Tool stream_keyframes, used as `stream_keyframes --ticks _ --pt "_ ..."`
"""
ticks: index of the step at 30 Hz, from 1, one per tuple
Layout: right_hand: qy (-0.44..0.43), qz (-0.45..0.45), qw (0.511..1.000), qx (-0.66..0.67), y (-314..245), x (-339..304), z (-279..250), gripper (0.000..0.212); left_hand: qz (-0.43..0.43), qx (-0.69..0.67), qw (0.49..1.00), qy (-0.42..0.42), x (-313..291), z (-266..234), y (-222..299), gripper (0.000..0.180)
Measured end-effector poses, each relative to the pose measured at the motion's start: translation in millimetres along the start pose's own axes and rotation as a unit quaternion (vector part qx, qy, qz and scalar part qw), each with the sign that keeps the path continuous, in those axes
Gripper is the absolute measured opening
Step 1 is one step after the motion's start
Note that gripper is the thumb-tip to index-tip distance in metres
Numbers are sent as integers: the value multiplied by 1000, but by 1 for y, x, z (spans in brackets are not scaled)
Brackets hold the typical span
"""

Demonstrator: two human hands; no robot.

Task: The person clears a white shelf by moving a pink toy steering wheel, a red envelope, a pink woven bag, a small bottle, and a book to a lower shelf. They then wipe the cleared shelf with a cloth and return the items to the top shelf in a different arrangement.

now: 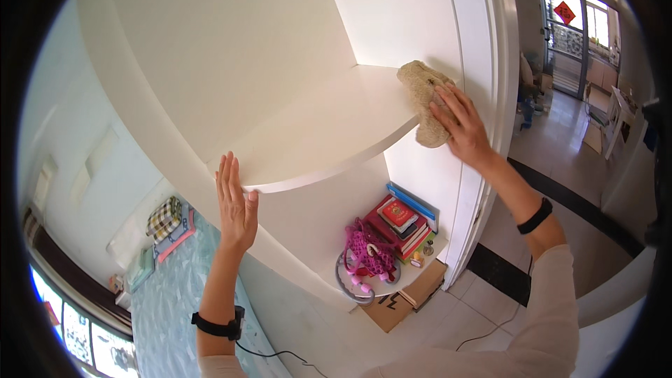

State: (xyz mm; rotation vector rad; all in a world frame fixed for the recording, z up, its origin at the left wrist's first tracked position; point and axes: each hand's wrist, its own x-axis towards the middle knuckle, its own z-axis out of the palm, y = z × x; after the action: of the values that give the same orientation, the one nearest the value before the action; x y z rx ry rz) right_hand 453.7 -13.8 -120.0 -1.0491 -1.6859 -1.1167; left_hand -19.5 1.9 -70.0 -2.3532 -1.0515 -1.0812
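Note:
A tan, fuzzy cloth (425, 94) lies at the right end of a white curved shelf (329, 133), partly hanging over its front edge. My right hand (460, 124) presses on it, fingers stretched over the fabric. At the shelf's left end, my left hand (236, 203) rests upright against the white side edge, with fingers straight and nothing held. Both wrists wear black bands.
On the shelf below sit a magenta knitted bag (367, 248) and stacked books (406, 220). Beneath them is a flat cardboard box (388, 311). A bed (175, 301) stands at left; a doorway at right opens to a room with a glazed door (565, 42).

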Motion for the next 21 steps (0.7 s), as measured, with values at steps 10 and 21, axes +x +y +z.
stream_keyframes --ticks 10,21 --pt "23 -142 985 94 -215 98 6 47 -42 -108 993 35 -9 4 -12 76" --pt "-177 -225 942 -177 -345 181 50 55 -241 -485 803 248 -73 -25 -51 71"
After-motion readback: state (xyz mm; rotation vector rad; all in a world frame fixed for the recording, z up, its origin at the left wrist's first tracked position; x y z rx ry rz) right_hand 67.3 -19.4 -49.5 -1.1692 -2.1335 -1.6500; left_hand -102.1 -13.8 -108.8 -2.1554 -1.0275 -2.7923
